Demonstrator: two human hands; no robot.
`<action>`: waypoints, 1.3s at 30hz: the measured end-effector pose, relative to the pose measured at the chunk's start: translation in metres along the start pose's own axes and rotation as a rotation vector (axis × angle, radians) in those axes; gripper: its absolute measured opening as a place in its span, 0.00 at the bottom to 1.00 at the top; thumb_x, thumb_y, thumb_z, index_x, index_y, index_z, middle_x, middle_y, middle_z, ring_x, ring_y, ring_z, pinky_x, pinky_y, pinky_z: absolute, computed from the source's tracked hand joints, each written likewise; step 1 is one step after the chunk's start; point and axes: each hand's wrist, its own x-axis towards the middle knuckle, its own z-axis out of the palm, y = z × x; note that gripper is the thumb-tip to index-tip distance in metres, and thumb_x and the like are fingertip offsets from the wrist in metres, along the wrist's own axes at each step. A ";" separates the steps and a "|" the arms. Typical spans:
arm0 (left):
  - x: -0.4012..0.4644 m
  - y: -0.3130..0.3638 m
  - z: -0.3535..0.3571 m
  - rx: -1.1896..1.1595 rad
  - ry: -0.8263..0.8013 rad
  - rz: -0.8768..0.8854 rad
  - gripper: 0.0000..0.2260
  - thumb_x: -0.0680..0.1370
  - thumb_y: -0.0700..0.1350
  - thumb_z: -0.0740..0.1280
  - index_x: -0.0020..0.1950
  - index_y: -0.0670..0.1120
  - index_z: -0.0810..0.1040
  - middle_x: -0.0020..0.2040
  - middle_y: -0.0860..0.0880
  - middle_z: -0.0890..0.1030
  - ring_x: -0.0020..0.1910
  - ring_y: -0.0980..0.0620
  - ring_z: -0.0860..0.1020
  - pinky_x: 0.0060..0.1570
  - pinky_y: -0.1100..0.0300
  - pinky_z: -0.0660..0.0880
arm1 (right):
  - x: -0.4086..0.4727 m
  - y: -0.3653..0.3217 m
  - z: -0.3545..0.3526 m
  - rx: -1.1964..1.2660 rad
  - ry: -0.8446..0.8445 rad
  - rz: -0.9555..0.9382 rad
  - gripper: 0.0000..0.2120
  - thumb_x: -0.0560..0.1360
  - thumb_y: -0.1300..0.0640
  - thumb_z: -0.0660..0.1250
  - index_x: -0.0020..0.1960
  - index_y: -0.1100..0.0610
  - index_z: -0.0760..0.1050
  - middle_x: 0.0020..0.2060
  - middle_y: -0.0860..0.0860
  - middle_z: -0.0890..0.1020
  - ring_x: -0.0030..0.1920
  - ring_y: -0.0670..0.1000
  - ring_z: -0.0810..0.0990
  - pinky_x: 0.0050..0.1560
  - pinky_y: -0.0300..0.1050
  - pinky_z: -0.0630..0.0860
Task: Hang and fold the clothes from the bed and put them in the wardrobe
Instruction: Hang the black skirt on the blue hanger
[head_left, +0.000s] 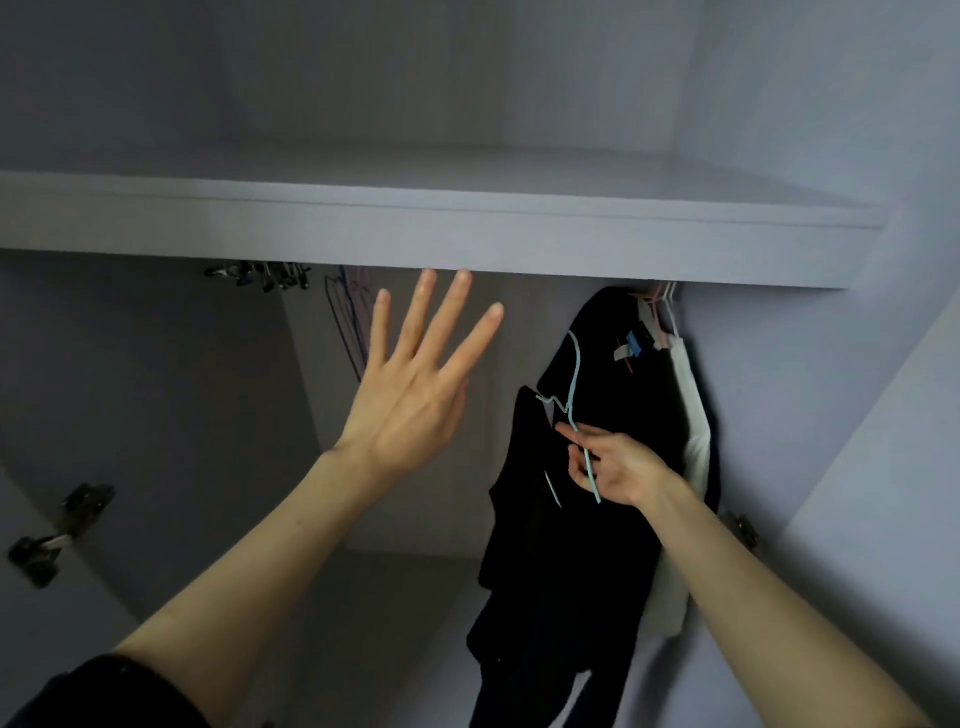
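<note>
Two hands (410, 400), one blue hanger (574, 395)

Dim, bluish light reaches the hands from behind the camera; beyond them the wardrobe (395, 467) interior sinks into shadow. Slightly soft overall, wide-angle bending the shelf (467, 244) above the hands.

1. Two bare hands were raised: the left hand (410, 395) and the right hand (618, 470).
2. One light-blue wire hanger (574, 395) showed.
3. One white wardrobe shelf (415, 228) showed.
4. Two metal door hinges (57, 530) were on the left.
</note>
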 end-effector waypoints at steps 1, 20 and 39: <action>0.010 0.000 0.003 0.030 0.028 0.007 0.35 0.72 0.36 0.68 0.75 0.46 0.56 0.75 0.39 0.55 0.74 0.36 0.50 0.68 0.32 0.50 | 0.006 -0.004 -0.002 0.110 -0.018 -0.004 0.08 0.78 0.67 0.60 0.47 0.61 0.77 0.56 0.49 0.78 0.36 0.45 0.75 0.35 0.36 0.76; 0.042 -0.015 0.030 0.258 0.057 -0.062 0.41 0.66 0.37 0.72 0.75 0.48 0.56 0.75 0.42 0.59 0.74 0.38 0.53 0.66 0.31 0.50 | 0.057 -0.072 0.005 0.241 -0.235 -0.437 0.22 0.76 0.73 0.47 0.58 0.55 0.72 0.53 0.53 0.78 0.30 0.44 0.70 0.25 0.33 0.64; 0.042 -0.014 0.035 0.284 0.060 -0.092 0.42 0.68 0.38 0.71 0.76 0.49 0.51 0.75 0.44 0.52 0.74 0.38 0.50 0.66 0.33 0.47 | 0.085 -0.113 0.001 -0.130 0.491 -0.572 0.17 0.77 0.72 0.55 0.64 0.66 0.71 0.39 0.56 0.77 0.31 0.46 0.70 0.24 0.30 0.69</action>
